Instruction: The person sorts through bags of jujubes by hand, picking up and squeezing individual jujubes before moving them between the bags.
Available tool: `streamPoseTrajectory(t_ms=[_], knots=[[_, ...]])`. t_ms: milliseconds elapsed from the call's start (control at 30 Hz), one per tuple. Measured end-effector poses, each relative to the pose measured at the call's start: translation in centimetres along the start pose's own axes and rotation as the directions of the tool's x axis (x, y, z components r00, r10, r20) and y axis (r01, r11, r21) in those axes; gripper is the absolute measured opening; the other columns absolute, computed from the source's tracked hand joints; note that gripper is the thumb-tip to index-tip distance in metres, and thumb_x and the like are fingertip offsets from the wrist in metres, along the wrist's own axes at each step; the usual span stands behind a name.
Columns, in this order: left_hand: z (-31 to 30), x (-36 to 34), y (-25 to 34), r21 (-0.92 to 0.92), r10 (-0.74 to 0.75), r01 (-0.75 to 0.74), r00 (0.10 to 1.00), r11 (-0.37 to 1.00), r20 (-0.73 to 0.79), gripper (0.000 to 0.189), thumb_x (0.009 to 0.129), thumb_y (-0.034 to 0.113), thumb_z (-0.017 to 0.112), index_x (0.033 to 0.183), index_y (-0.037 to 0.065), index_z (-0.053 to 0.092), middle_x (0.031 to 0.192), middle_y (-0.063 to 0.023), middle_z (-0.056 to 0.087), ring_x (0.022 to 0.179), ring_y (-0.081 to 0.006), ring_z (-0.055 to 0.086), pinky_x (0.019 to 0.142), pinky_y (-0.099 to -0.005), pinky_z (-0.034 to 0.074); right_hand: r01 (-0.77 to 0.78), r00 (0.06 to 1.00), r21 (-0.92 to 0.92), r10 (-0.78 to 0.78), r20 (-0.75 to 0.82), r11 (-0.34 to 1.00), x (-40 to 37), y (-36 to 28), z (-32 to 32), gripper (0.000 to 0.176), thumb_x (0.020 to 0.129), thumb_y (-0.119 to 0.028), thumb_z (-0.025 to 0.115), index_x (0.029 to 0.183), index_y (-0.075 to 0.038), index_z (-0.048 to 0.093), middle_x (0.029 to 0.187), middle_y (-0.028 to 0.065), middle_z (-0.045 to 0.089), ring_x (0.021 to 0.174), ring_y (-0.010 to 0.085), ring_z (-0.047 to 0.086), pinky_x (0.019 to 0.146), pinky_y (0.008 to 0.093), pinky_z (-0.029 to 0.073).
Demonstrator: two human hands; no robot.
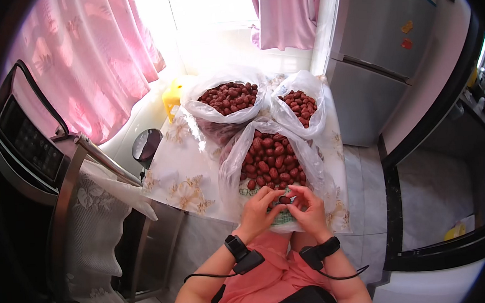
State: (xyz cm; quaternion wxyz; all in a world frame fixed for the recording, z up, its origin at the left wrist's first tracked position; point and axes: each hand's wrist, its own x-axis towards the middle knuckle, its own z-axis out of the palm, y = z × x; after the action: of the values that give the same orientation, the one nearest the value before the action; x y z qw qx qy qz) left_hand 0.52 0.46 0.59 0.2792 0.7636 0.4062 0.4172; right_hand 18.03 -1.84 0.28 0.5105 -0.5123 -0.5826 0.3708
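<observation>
Both hands meet over the front edge of an open plastic bag [230, 171] full of red dates [270, 158]. My left hand [258, 209] and my right hand [308, 207] have their fingers curled around one dark red date [284, 200], held between their fingertips. Green print shows on the bag just below the fingers. Behind it, at the back left, stands a larger plastic bag [209, 113] of dates, and a smaller bag [319, 119] of dates is at the back right.
The bags stand on a table with a floral cloth [186, 185]. A yellow stool [171, 97] and a dark round bin [146, 145] are beyond its left side. A black appliance [28, 142] is at left, a grey fridge [376, 60] at right.
</observation>
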Motion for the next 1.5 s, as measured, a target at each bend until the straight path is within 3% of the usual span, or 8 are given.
streamPoseTrajectory(t_ms=[100, 267, 700, 1200, 1300, 1400, 1433, 1500], knots=[[0.1, -0.1, -0.6, -0.023, 0.036, -0.036, 0.999, 0.999, 0.007, 0.031, 0.081, 0.005, 0.072, 0.110, 0.007, 0.065, 0.091, -0.0072, 0.058, 0.073, -0.0217, 0.062, 0.065, -0.0326, 0.049, 0.085, 0.996, 0.012, -0.085, 0.028, 0.996, 0.1, 0.0, 0.0, 0.048, 0.078, 0.003, 0.070, 0.124, -0.007, 0.062, 0.096, 0.0029, 0.068, 0.076, 0.0105, 0.063, 0.068, 0.0238, 0.050], [0.2, -0.3, -1.2, -0.177, -0.073, 0.073, 0.997, 0.982, 0.009, 0.023, 0.081, -0.003, 0.069, 0.103, 0.001, 0.064, 0.092, -0.0084, 0.064, 0.079, -0.0180, 0.064, 0.070, -0.0295, 0.051, 0.057, 0.998, -0.046, -0.057, 0.017, 0.997, -0.1, 0.9, -0.2, 0.036, 0.078, 0.003, 0.070, 0.113, -0.006, 0.067, 0.094, 0.0042, 0.069, 0.081, 0.0115, 0.065, 0.072, 0.0253, 0.051], [-0.1, -0.2, -0.8, -0.122, -0.035, 0.040, 0.999, 0.992, 0.036, 0.030, 0.079, 0.005, 0.074, 0.108, 0.003, 0.065, 0.095, -0.0088, 0.067, 0.085, -0.0217, 0.066, 0.072, -0.0307, 0.052, 0.064, 0.997, -0.020, -0.063, 0.049, 0.998, 0.0, -0.2, -0.2, 0.024, 0.078, 0.001, 0.071, 0.102, -0.005, 0.071, 0.092, 0.0055, 0.069, 0.079, 0.0145, 0.067, 0.070, 0.0258, 0.052], [-0.5, 0.0, -0.8, -0.061, 0.055, -0.052, 0.997, 0.997, 0.052, 0.024, 0.073, -0.006, 0.066, 0.095, 0.002, 0.059, 0.086, -0.0106, 0.060, 0.079, -0.0296, 0.061, 0.070, -0.0363, 0.048, 0.154, 0.987, -0.072, -0.150, 0.059, 0.985, -0.1, -0.2, -0.4, 0.021, 0.075, -0.003, 0.076, 0.096, -0.003, 0.071, 0.091, 0.0055, 0.068, 0.077, 0.0157, 0.064, 0.067, 0.0262, 0.050], [-0.2, -0.2, -1.1, -0.046, 0.065, -0.062, 0.996, 0.997, 0.063, 0.024, 0.074, -0.006, 0.066, 0.095, 0.002, 0.059, 0.085, -0.0104, 0.061, 0.080, -0.0278, 0.062, 0.071, -0.0347, 0.049, 0.088, 0.995, -0.025, -0.087, 0.046, 0.996, -0.1, -0.4, -0.5, 0.019, 0.075, -0.003, 0.076, 0.094, -0.003, 0.071, 0.089, 0.0057, 0.068, 0.077, 0.0165, 0.065, 0.067, 0.0261, 0.050], [-0.7, -0.5, -0.7, -0.221, -0.133, 0.155, 0.985, 0.963, 0.114, 0.020, 0.080, -0.004, 0.067, 0.098, 0.002, 0.060, 0.091, -0.0058, 0.065, 0.086, -0.0159, 0.064, 0.077, -0.0291, 0.050, 0.127, 0.992, -0.114, -0.126, 0.015, 0.985, 0.0, -0.3, -0.5, 0.015, 0.076, -0.005, 0.077, 0.090, -0.004, 0.071, 0.084, 0.0069, 0.067, 0.077, 0.0198, 0.066, 0.069, 0.0288, 0.050], [-1.1, -0.6, -0.9, -0.198, -0.120, 0.140, 0.987, 0.970, 0.107, 0.020, 0.080, -0.004, 0.067, 0.098, 0.002, 0.060, 0.091, -0.0058, 0.065, 0.086, -0.0159, 0.064, 0.077, -0.0291, 0.050, 0.124, 0.992, -0.105, -0.124, 0.006, 0.987, 0.0, 0.1, -0.5, 0.014, 0.076, -0.004, 0.077, 0.089, -0.004, 0.071, 0.084, 0.0072, 0.068, 0.078, 0.0206, 0.066, 0.071, 0.0297, 0.051], [-1.6, -0.5, -1.2, -0.419, -0.207, 0.221, 0.975, 0.881, 0.079, 0.018, 0.084, -0.001, 0.069, 0.100, 0.002, 0.061, 0.093, -0.0034, 0.066, 0.090, -0.0125, 0.063, 0.081, -0.0282, 0.050, 0.130, 0.991, -0.082, -0.131, -0.003, 0.988, 0.0, 0.1, -0.5, 0.012, 0.076, -0.004, 0.076, 0.087, -0.003, 0.071, 0.084, 0.0075, 0.068, 0.078, 0.0205, 0.066, 0.071, 0.0295, 0.051]])
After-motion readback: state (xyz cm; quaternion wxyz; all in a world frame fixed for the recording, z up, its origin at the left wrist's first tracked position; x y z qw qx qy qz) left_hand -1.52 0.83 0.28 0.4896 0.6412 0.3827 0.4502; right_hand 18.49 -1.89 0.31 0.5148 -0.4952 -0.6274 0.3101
